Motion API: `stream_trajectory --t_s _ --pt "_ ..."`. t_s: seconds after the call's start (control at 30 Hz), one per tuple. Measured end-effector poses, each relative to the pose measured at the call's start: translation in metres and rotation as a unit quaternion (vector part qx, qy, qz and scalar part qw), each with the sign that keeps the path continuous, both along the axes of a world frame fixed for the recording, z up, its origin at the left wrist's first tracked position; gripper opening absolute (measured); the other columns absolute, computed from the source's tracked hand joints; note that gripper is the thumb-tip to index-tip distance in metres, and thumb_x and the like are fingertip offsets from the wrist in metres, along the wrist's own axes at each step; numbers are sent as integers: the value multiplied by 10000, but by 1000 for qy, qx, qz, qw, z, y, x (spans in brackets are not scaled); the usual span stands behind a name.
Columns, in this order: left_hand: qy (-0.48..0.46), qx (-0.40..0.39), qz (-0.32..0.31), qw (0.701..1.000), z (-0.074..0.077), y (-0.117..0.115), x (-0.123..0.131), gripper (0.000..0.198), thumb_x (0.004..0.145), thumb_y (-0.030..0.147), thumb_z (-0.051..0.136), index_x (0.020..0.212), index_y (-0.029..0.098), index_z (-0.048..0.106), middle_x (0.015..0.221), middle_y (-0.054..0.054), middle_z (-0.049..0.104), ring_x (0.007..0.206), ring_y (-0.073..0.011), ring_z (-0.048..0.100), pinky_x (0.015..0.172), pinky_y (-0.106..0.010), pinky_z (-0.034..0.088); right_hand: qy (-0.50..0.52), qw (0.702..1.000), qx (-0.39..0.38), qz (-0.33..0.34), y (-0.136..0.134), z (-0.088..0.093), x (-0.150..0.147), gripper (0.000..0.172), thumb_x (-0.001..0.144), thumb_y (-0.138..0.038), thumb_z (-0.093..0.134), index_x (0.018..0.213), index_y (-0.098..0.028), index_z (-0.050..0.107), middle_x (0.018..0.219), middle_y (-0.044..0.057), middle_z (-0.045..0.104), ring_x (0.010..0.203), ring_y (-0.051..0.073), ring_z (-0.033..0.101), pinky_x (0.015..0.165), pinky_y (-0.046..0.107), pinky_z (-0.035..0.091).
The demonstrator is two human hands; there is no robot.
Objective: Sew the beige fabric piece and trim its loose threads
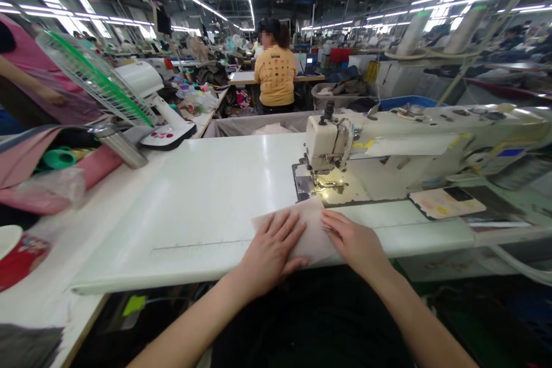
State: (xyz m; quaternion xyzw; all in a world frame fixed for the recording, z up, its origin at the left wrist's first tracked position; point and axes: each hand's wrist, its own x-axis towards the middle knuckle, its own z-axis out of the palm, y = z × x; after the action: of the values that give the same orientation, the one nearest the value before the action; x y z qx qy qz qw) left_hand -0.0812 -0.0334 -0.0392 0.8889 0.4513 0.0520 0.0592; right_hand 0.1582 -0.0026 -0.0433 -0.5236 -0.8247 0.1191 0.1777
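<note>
A pale pinkish piece of fabric lies at the front edge of the white sewing table. My left hand rests flat on it, fingers stretched out and slightly apart. At the fabric's right edge, my right hand has its thumb and fingers pinched together on the border. Just beyond the fabric's far corner stands the sewing machine, its presser foot over a lit metal plate. A thin ruler line runs along the table to the left of my left hand.
On the left are a fan, a steel flask, pink material and a red floral container. A phone-like slab lies right of the machine. A person in yellow sits ahead; another in pink stands left.
</note>
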Motion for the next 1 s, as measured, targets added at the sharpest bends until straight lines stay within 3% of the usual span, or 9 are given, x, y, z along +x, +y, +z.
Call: stream_trajectory --t_s 0.17,0.33,0.43,0.5,0.67,0.77,0.87,1.0 --pt "-11 -35 23 999 10 -5 -12 828 914 692 390 1558 190 252 1616 -93 191 1489 -347 188 1189 -582 170 5 999 40 -27 -2 -13 12 314 974 -373 476 1192 -272 678 1351 -3 618 1028 222 695 806 345 592" --pt "-11 -39 37 998 11 -11 -2 734 975 586 358 1550 140 263 1626 -110 140 1511 -302 109 1217 -536 151 37 993 115 -14 0 -27 18 305 975 -376 473 1157 -242 677 1269 -4 671 1006 201 704 749 303 597" --pt "-6 -29 28 999 9 -15 3 768 963 584 400 1551 112 252 1614 -159 132 1507 -326 101 1211 -555 158 44 990 136 -8 0 -26 21 269 972 -343 473 1117 -249 678 1221 -13 693 976 184 711 732 287 592" --pt "-13 -37 23 999 11 -13 3 791 940 602 445 1546 123 275 1606 -171 173 1497 -346 146 1196 -583 189 61 988 137 -28 1 -23 25 233 962 -327 485 1055 -251 684 1155 -18 715 951 174 714 724 278 586" --pt "-81 -29 68 994 25 6 3 454 1021 393 335 1350 171 556 1506 -104 446 1437 -276 345 1192 -562 257 101 977 156 -108 7 -18 39 195 945 -310 499 962 -232 677 1056 1 731 937 177 709 733 279 568" --pt "-93 -2 30 995 23 22 12 501 1024 356 323 1473 157 419 1570 -102 340 1481 -247 254 1205 -498 274 104 974 165 -118 11 -20 40 188 939 -280 498 960 -226 676 1045 4 731 918 174 709 712 275 556" --pt "-29 -29 -26 999 13 32 19 642 1007 496 342 1561 189 238 1620 -77 190 1505 -275 162 1213 -558 196 96 976 166 -106 12 -22 36 185 922 -226 499 974 -222 676 1060 8 728 917 167 705 702 266 543" --pt "16 -58 -35 998 11 36 19 673 999 558 298 1575 229 183 1636 -47 115 1512 -284 121 1210 -581 158 87 980 148 -97 10 -22 29 174 888 -158 517 963 -219 661 1061 5 718 889 160 700 689 260 523"
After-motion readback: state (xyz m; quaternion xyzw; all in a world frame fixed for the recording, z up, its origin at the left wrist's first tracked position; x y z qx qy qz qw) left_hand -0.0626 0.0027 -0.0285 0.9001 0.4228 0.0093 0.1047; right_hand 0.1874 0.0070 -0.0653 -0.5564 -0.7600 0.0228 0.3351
